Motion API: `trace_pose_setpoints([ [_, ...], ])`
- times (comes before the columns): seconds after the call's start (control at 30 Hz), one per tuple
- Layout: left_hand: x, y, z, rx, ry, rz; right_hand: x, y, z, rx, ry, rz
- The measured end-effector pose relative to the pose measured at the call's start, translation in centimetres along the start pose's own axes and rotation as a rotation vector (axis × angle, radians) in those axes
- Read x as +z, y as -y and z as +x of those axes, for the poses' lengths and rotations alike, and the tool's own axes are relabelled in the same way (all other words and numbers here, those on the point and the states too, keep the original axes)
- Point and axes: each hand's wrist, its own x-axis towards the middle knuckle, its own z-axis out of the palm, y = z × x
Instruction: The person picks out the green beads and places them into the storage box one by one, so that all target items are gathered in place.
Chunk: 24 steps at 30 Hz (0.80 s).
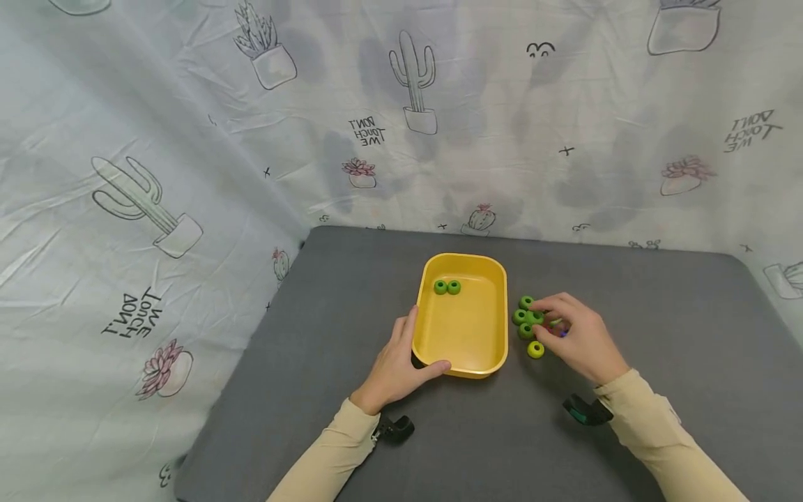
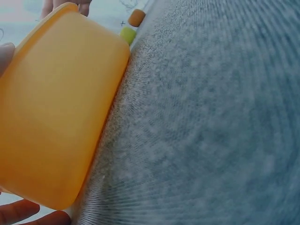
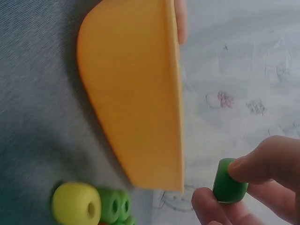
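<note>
A yellow tray (image 1: 461, 362) lies on the grey table, with two green beads (image 1: 454, 286) side by side near its far left corner. My left hand (image 1: 395, 366) grips the tray's near left corner, thumb over the rim and fingers along the outer wall. My right hand (image 1: 583, 338) is just right of the tray, above a small group of beads. Between its thumb and fingers it pinches a green bead (image 3: 230, 180), held clear of the table. Beneath and beside it sit several green beads (image 1: 525, 330) and a yellow bead (image 1: 536, 349); the hand partly hides others.
A blue bead (image 1: 564, 333) shows under the right hand. An orange-brown bead (image 2: 137, 18) stands beyond a yellow one in the left wrist view. The grey table (image 1: 351, 279) meets a hanging cloth (image 1: 301, 139) with printed cacti at its back and left.
</note>
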Motion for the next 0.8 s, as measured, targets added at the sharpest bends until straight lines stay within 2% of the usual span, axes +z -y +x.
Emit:
trace_pose_setpoints([
  [0.33,0.2,0.2,-0.1,0.012,-0.013,-0.008,1.6,1.9,2.9,-0.020,0.094,0.048],
  [0.53,0.1,-0.2,0.0,0.003,0.005,-0.027,1.9,2.9,4.5,-0.025,0.133,0.022],
  [0.8,0.0,-0.1,-0.1,0.002,0.008,-0.024,2.0,3.1,5.2,-0.006,0.172,0.003],
])
